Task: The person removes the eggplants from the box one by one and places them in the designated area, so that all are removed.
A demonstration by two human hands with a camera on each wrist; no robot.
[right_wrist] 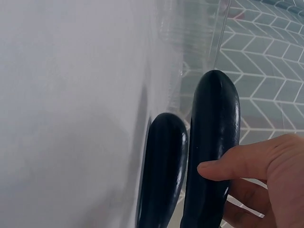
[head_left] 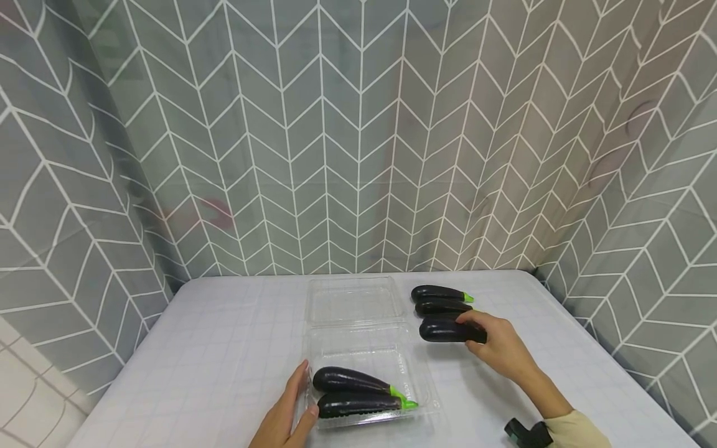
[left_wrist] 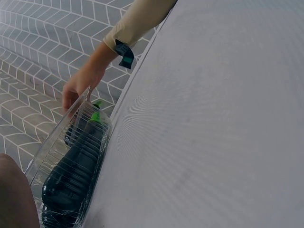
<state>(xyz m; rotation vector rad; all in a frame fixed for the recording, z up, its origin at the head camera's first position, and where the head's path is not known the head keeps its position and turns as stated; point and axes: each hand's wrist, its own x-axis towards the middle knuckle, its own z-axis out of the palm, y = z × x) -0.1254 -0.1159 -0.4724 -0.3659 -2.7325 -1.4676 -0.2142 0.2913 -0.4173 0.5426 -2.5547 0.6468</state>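
Observation:
An open clear plastic clamshell box (head_left: 417, 367) lies on the white table, its lid (head_left: 354, 300) folded back. Two dark eggplants with green stems (head_left: 347, 379) (head_left: 358, 404) lie in its near tray, seen through the plastic in the left wrist view as eggplants (left_wrist: 76, 166). My left hand (head_left: 288, 414) rests flat against the box's left edge. To the right of the box lie three more eggplants in a row. My right hand (head_left: 493, 339) grips the nearest one (head_left: 445, 330), thumb over it (right_wrist: 213, 142). The neighbouring eggplant (right_wrist: 164, 166) lies beside it.
The two loose eggplants (head_left: 439, 292) (head_left: 442, 307) lie beyond my right hand. The table (head_left: 224, 348) has a faint grid cloth. A grey chevron curtain (head_left: 358, 137) closes in the back and both sides. A dark wrist strap (head_left: 526, 432) sits on my right arm.

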